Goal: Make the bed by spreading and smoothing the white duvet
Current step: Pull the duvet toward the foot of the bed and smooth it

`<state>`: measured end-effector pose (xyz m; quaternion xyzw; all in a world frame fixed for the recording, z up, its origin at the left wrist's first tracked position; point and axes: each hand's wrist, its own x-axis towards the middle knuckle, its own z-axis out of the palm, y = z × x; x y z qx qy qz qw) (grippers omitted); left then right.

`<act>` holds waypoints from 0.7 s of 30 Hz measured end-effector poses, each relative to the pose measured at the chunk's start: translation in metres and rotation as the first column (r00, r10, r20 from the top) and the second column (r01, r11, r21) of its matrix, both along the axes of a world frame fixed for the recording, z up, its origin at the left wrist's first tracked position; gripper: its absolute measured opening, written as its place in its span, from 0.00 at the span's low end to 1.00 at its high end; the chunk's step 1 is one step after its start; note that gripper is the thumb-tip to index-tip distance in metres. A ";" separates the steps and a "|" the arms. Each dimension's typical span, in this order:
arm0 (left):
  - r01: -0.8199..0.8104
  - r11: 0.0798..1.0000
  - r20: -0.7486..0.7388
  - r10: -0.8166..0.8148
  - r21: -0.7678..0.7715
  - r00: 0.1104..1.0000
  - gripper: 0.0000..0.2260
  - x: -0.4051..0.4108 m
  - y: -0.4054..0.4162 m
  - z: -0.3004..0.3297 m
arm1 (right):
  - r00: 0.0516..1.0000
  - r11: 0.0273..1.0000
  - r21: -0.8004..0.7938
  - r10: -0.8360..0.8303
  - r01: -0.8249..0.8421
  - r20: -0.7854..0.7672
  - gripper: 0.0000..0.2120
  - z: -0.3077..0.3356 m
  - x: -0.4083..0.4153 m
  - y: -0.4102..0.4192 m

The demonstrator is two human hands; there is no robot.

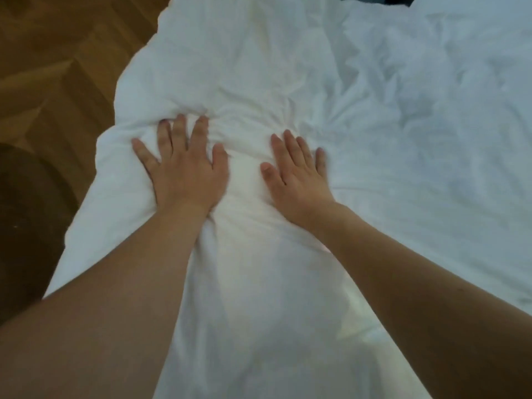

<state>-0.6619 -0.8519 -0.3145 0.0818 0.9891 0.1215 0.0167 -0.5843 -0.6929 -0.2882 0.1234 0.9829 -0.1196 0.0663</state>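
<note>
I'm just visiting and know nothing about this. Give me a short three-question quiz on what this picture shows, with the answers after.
1. True or false: the left hand is lifting a corner of the white duvet into the air.
2. What is the right hand doing? A) resting flat on the duvet, B) pinching a pillow, C) hanging off the bed.
3. Fill in: left of the bed lies a brown wooden ____.

Key
1. False: it presses palm down on the duvet, fingers spread.
2. A: fingers straight, palm down, beside the other hand.
3. Floor; the duvet's wrinkled edge hangs over that side.
</note>
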 end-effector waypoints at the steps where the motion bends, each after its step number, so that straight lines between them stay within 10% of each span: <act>1: -0.036 0.999 0.033 0.036 -0.006 0.999 0.28 0.006 0.003 0.007 | 1.000 0.999 -0.044 0.014 -0.014 0.011 0.29 0.007 0.017 -0.001; 7: 0.261 0.952 -0.139 -0.240 0.159 0.961 0.26 0.168 0.009 0.044 | 1.000 1.000 0.006 -0.008 0.008 0.020 0.28 0.019 0.154 0.021; 10: 0.473 0.881 -0.152 -0.466 0.011 0.872 0.22 0.226 -0.011 0.023 | 0.997 0.997 0.039 -0.071 0.071 -0.014 0.26 0.032 0.210 0.029; 21: 0.175 0.973 -0.148 -0.197 -0.151 0.969 0.28 0.334 -0.093 0.082 | 0.978 0.996 0.093 0.035 -0.016 -0.204 0.30 0.036 0.392 -0.027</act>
